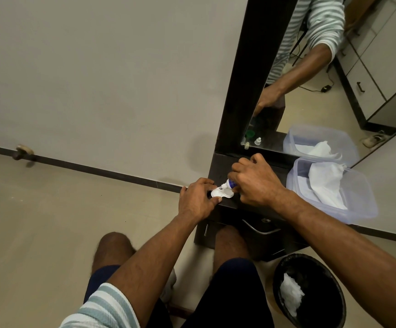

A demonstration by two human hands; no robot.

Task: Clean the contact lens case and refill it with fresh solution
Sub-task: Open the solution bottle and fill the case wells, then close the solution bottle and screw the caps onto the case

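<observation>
A dark cabinet (246, 204) stands below a mirror (334, 79). At its front left edge sits the white lens case (292, 193), pinched by the left hand (197, 200). The right hand (253, 183) is wrapped around a small bottle (230, 184), nozzle tipped onto the case.

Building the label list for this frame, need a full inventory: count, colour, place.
white plastic contact lens case: 1, white, dark cabinet top, front edge
small white-and-blue solution bottle: 1, tipped, nozzle over case
dark wooden cabinet: 1, below the mirror
clear plastic tub: 1, holds white tissue, cabinet right
dark-framed mirror: 1, above cabinet
black round bin: 1, floor, holds white tissue
left hand: holds case
right hand: grips bottle
</observation>
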